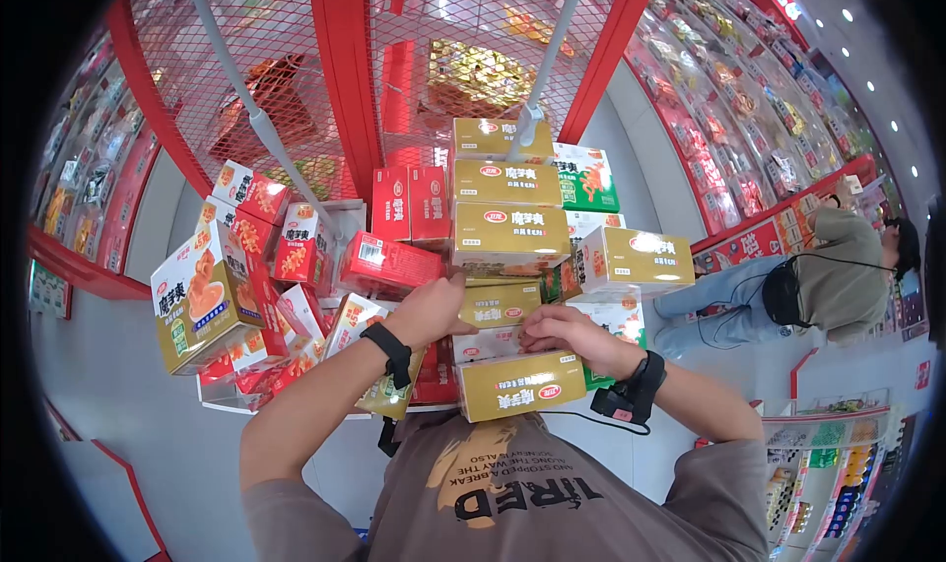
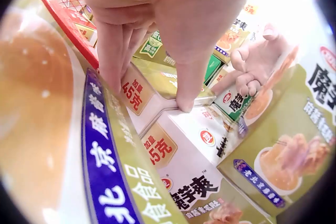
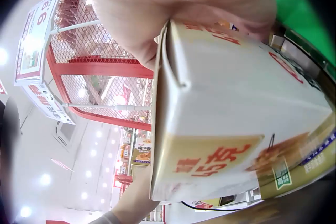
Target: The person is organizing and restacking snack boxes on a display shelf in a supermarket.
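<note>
My left hand [image 1: 434, 308] reaches over a gold box [image 1: 498, 306] in the middle of the pile. In the left wrist view, the fingers and thumb of the left hand [image 2: 163, 19] grip either side of that gold and white box [image 2: 157, 79]. My right hand [image 1: 583, 339] is at the box's right end with several fingers curled; whether it grips is unclear. Behind the right wrist is a nearer gold box [image 1: 522, 385]. The right wrist view shows the right hand [image 3: 184, 3] above a box's white end [image 3: 236, 98], fingertips mostly hidden.
Stacked gold boxes [image 1: 510, 232] stand beyond my hands, with red boxes [image 1: 392, 262] to the left and a green and white box [image 1: 588, 178] to the right. A red mesh rack [image 1: 345, 79] rises behind. A person [image 1: 838, 266] bends at the right beside shelves.
</note>
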The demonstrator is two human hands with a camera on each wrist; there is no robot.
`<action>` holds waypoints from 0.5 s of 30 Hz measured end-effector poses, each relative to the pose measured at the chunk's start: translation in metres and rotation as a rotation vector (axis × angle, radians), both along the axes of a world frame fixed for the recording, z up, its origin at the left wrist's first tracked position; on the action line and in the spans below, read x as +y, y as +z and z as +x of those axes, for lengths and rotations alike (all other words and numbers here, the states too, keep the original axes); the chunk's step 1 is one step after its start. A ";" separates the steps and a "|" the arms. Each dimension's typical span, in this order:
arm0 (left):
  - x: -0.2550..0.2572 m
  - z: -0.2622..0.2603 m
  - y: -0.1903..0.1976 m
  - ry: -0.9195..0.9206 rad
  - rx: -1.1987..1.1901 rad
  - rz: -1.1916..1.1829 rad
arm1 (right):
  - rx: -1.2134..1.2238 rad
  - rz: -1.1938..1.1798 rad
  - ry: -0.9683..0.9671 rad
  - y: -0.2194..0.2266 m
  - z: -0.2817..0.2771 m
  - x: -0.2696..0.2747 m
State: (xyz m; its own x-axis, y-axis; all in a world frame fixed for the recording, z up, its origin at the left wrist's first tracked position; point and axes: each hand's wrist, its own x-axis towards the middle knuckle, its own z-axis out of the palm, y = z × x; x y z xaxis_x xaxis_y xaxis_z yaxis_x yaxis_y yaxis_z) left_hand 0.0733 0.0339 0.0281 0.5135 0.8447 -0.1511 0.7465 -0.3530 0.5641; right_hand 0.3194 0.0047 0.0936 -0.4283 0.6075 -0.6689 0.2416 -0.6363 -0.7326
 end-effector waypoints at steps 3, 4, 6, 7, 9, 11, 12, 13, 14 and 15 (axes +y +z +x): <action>-0.001 -0.001 -0.001 -0.026 0.040 0.068 | 0.052 0.046 -0.030 -0.001 0.005 -0.011; -0.002 0.000 0.003 -0.029 0.066 0.091 | 0.054 0.072 -0.034 0.000 0.006 -0.012; -0.009 0.000 0.015 -0.027 0.105 0.139 | 0.031 0.157 0.042 0.004 0.011 -0.015; -0.012 -0.001 0.025 -0.023 0.118 0.172 | 0.028 0.206 0.044 0.008 0.011 -0.017; -0.018 -0.004 0.041 0.002 0.100 0.227 | 0.048 0.273 0.039 0.018 0.013 -0.023; -0.025 -0.012 0.054 0.043 0.042 0.272 | 0.094 0.314 0.025 0.025 0.016 -0.030; -0.028 -0.015 0.066 0.036 0.058 0.301 | 0.074 0.409 0.053 0.025 0.019 -0.032; -0.033 -0.017 0.077 0.039 0.064 0.329 | 0.043 0.504 0.090 0.025 0.024 -0.032; -0.036 -0.019 0.083 0.043 0.068 0.361 | 0.008 0.603 0.128 0.026 0.027 -0.031; -0.038 -0.021 0.083 0.040 0.079 0.365 | -0.076 0.676 0.166 0.031 0.027 -0.032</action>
